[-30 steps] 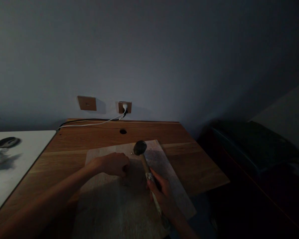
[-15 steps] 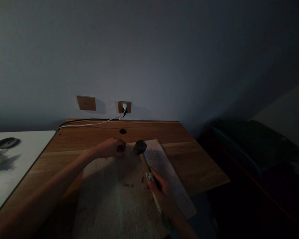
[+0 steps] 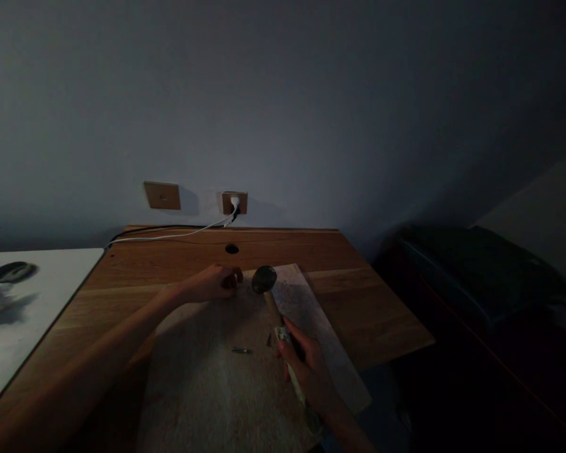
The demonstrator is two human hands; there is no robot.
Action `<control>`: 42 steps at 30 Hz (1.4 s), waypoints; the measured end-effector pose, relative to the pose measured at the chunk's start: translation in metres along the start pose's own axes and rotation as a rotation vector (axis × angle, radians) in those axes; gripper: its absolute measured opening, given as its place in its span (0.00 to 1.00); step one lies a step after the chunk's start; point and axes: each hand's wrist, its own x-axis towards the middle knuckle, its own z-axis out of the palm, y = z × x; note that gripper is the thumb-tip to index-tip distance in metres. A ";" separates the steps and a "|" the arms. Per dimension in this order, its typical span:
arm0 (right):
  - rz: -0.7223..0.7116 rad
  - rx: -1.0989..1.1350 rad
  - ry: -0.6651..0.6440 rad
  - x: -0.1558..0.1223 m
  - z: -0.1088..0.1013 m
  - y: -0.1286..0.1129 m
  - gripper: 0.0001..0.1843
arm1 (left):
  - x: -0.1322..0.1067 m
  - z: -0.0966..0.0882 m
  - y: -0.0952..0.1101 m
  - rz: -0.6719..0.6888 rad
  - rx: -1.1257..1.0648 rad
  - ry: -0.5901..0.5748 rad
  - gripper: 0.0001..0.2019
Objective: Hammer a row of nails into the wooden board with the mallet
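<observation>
My right hand (image 3: 309,368) is wrapped round the handle of a mallet (image 3: 272,307). Its dark, rounded head rests on or just above a pale wooden board (image 3: 202,390); I cannot tell which. By the board's far edge, left of the mallet head, my left hand (image 3: 214,283) has its fingers curled together with the thumb side hidden. Whatever may be between those fingertips is too dark and small to make out. A small slim metal piece (image 3: 241,350) lies on the board, and another tiny thin piece (image 3: 268,340) lies close to the mallet handle.
Under the board is a wooden desk (image 3: 358,302) with a round cable hole (image 3: 231,249). Cables (image 3: 179,236) run along its back to a wall socket (image 3: 234,202). To the left stands a white surface (image 3: 70,277) bearing a dark round object (image 3: 13,272). Dim light blurs the right side.
The fingers of my left hand have shifted slightly to the right. My right hand and the mallet have stayed almost still, and the view has moved a touch.
</observation>
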 end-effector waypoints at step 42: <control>-0.008 0.007 -0.102 0.000 0.015 -0.008 0.31 | -0.001 0.009 -0.019 -0.037 -0.162 0.022 0.11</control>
